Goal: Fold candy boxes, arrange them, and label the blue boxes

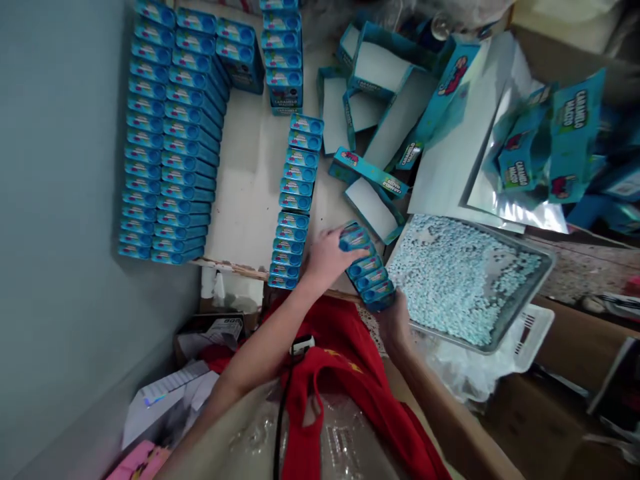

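Observation:
A short row of small blue candy boxes (367,270) lies at the near edge of the white table (250,193). My left hand (327,257) is closed on the far end of that row, its fingers wrapped over the end box. My right hand (395,317) presses against the near end of the same row, so the boxes are squeezed between both hands. Just right of the row sits a metal tray (543,267) filled with small pale-blue candy pieces.
Long stacked rows of the same blue boxes (167,140) line the table's left side, with another column (295,207) in the middle. Open, unfolded blue cartons (380,87) and silver foil bags (510,193) lie at the back right. A red garment (345,373) hangs below.

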Available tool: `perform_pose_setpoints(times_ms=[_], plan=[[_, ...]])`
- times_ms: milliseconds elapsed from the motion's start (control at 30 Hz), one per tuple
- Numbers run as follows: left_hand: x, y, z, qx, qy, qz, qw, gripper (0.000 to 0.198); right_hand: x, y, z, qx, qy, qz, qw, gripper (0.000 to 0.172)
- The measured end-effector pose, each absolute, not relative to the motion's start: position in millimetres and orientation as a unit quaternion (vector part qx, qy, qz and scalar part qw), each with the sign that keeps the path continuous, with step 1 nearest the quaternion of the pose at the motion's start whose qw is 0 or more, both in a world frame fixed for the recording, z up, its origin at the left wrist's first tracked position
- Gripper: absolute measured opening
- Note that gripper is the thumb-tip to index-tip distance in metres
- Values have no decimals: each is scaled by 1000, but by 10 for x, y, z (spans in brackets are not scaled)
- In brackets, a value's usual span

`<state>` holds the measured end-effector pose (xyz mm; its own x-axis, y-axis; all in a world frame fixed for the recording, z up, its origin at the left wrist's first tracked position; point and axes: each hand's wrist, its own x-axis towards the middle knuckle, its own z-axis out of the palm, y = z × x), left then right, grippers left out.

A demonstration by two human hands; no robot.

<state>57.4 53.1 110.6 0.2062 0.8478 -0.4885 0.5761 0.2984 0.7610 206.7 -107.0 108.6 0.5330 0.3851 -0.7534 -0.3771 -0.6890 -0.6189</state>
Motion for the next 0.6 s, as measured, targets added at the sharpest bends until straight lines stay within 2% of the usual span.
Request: perform_pose_setpoints(times_ms=[67, 133, 233, 300, 367, 467, 533, 600], plan=[[767, 833, 1013, 639, 566, 40, 520, 63, 1801, -1103, 878, -724, 94, 515, 449, 46], [920, 1009, 839, 640, 549, -12, 538, 65, 1634, -1055, 703, -697, 134, 518, 477, 45], [941, 957, 643, 589, 577, 41, 564, 78, 1645, -1066, 614, -690, 150, 536, 462, 49], [765, 689, 681, 571, 583, 129, 563, 76, 1776, -1178, 699, -708, 129, 557, 415, 58], [441, 267, 837, 570, 561, 212, 561, 66, 1917, -1323, 865, -770, 69, 526, 356, 64], [-186, -453, 1068, 477, 619, 260, 567, 25, 2016, -1441, 1092, -880, -128, 369, 272, 68], [-544, -839, 1094, 323, 718, 240, 568, 30, 2002, -1397, 1103, -885, -291, 291, 218, 71], [-741, -1078, 1019, 150, 754, 217, 602, 41, 1966, -1281, 965, -861, -405, 256, 174, 72]])
